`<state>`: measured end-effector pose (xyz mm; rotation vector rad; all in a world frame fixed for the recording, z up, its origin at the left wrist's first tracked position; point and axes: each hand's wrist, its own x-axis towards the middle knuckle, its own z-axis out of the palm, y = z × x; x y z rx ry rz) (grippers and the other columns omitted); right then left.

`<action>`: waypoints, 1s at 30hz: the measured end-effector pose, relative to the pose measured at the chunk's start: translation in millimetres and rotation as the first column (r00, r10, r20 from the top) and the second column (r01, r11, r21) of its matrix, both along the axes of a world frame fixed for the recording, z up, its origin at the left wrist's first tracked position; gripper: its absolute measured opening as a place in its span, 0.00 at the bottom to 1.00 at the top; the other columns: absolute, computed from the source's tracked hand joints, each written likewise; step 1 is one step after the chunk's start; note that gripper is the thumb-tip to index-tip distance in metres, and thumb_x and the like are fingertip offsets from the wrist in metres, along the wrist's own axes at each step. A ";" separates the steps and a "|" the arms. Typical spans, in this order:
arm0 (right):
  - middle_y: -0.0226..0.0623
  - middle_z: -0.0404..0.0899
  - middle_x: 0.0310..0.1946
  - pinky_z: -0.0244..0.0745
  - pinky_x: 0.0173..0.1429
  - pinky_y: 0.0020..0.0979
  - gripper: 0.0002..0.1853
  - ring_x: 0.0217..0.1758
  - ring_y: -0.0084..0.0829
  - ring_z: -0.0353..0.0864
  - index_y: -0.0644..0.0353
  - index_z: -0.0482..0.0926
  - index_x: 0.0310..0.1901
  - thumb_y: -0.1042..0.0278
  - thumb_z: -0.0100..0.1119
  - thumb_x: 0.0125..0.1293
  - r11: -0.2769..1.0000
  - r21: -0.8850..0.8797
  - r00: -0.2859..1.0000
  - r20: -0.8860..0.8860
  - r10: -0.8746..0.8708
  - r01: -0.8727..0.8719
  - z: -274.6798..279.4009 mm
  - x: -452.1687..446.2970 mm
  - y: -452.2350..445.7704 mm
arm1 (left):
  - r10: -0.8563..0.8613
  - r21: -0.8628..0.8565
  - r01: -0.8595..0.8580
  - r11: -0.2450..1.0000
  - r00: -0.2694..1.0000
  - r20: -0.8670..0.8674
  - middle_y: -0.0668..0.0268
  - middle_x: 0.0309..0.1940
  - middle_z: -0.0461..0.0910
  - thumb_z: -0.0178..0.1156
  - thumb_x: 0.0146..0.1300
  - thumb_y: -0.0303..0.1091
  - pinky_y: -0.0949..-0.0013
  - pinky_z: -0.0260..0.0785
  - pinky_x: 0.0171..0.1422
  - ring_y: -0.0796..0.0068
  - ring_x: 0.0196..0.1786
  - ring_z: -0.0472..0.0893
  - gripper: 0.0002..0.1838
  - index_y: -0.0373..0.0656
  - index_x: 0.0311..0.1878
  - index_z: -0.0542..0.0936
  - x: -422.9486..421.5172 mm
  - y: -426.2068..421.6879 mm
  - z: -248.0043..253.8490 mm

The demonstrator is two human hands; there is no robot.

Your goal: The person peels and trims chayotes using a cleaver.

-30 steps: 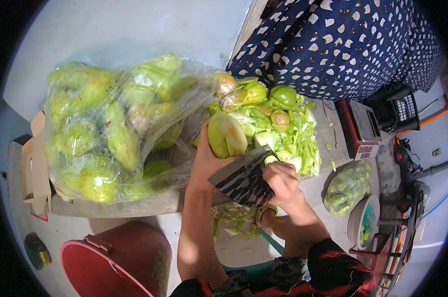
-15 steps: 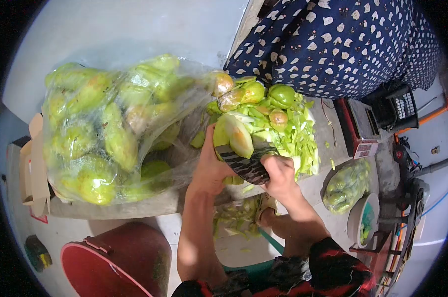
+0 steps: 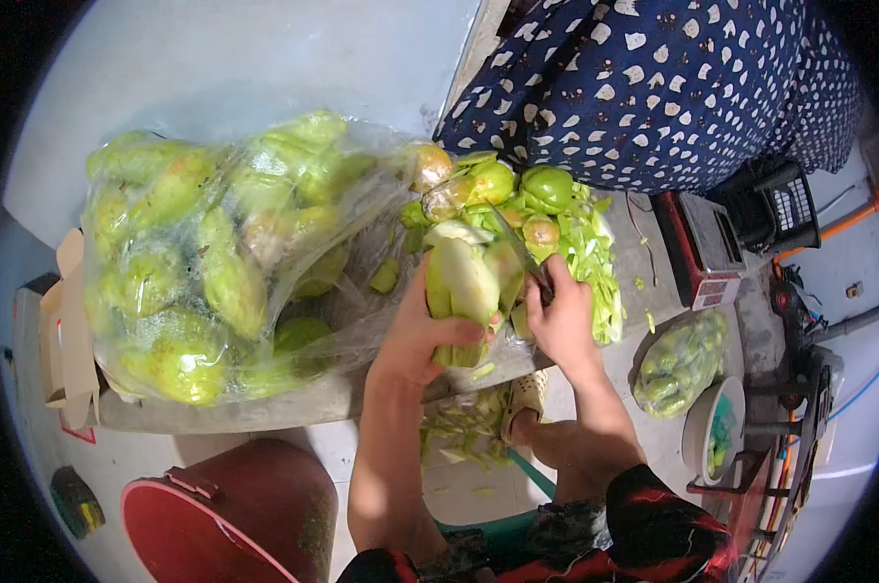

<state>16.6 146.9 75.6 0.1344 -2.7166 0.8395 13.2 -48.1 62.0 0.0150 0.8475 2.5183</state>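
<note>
My left hand (image 3: 415, 330) is wrapped round a large green fruit (image 3: 466, 282) with a pale cut face turned up. My right hand (image 3: 563, 316) grips a wide-bladed knife (image 3: 519, 243), its blade seen nearly edge-on along the right side of the fruit. Behind and right of the fruit lies a heap of pale green cut pieces (image 3: 595, 257), with a few whole fruits such as a round green one (image 3: 546, 189) on it. To the left, a clear plastic bag (image 3: 235, 262) holds several large green fruits.
A red bucket (image 3: 235, 505) stands below the table (image 3: 196, 416). At the right are a red scale (image 3: 697, 248), a black basket (image 3: 779, 209), a bag of green produce (image 3: 682, 364) and a white bowl (image 3: 697, 442). A person in patterned dark-blue cloth (image 3: 643, 87) is across the table.
The knife has turned from a broad, flat view in front of the fruit to nearly edge-on at its right. More pale flesh shows on the fruit, and my right hand has moved up slightly.
</note>
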 end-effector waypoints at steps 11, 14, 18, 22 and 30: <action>0.46 0.71 0.17 0.70 0.26 0.39 0.10 0.20 0.52 0.75 0.62 0.67 0.31 0.72 0.60 0.63 0.989 -0.148 0.998 -0.059 -0.024 0.015 16.5 4.1 -4.6 | 0.459 0.214 -0.518 0.828 0.846 0.273 0.59 0.52 0.79 0.52 0.64 0.51 0.46 0.75 0.53 0.53 0.50 0.81 0.29 0.44 0.64 0.70 -11.7 1.4 -10.4; 0.45 0.69 0.16 0.70 0.25 0.37 0.11 0.18 0.48 0.74 0.61 0.67 0.31 0.72 0.62 0.63 0.988 -0.153 0.999 -0.052 0.007 -0.015 16.5 5.6 -8.3 | 0.098 0.223 -0.189 0.956 0.925 0.366 0.57 0.48 0.82 0.46 0.66 0.52 0.48 0.74 0.54 0.57 0.49 0.81 0.24 0.46 0.56 0.77 -11.6 -4.1 -30.5; 0.43 0.69 0.16 0.69 0.24 0.35 0.11 0.17 0.46 0.74 0.61 0.67 0.31 0.73 0.62 0.62 0.990 -0.129 0.998 -0.047 0.047 -0.052 16.7 10.9 -13.6 | 0.223 0.238 -0.317 0.918 0.909 0.351 0.58 0.46 0.82 0.47 0.67 0.52 0.49 0.74 0.54 0.59 0.48 0.81 0.23 0.47 0.53 0.78 -11.1 -2.7 -11.4; 0.41 0.69 0.15 0.67 0.23 0.32 0.11 0.15 0.41 0.72 0.61 0.67 0.31 0.74 0.64 0.59 0.983 -0.101 0.982 -0.125 0.143 -0.156 7.1 15.5 -16.9 | 0.223 0.233 -0.336 0.913 0.888 0.403 0.59 0.42 0.82 0.49 0.68 0.55 0.51 0.74 0.53 0.60 0.47 0.81 0.22 0.47 0.50 0.78 -17.4 1.1 -37.1; 0.41 0.72 0.22 0.70 0.27 0.37 0.13 0.24 0.42 0.76 0.63 0.71 0.30 0.68 0.62 0.42 0.851 0.237 0.740 -0.421 0.525 -0.469 -2.9 15.7 -21.4 | 0.321 0.080 -0.402 0.912 0.823 0.468 0.59 0.36 0.82 0.53 0.67 0.62 0.54 0.80 0.40 0.60 0.34 0.83 0.27 0.44 0.47 0.78 -23.8 -0.3 -41.7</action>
